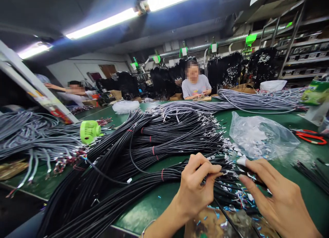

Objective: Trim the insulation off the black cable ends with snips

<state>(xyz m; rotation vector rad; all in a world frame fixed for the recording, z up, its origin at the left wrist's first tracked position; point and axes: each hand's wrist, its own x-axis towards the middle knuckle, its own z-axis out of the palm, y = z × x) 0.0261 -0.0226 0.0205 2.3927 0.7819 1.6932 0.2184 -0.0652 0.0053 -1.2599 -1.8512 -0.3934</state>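
My left hand (pixel 197 183) is closed in a pinch on a black cable (pixel 226 215), which runs down from under the fingers toward the bottom edge. To its right, my right hand (pixel 277 193) is curled with thumb and index finger toward the left fingertips; a white cover sits on the index fingertip. Something dark and slender lies in that hand, mostly hidden by the fingers. Just beyond both hands are bundles of black cables (pixel 167 149), tied with red bands, their stripped ends with white tags and coloured wires pointing right.
A clear plastic bag (pixel 264 135) of white pieces and red-handled scissors (pixel 311 137) lie right. Grey cables (pixel 231 102) cross the back of the green table (pixel 144 210). A green fan (pixel 89 132) stands left. A person (pixel 196 82) sits opposite; another is at far left.
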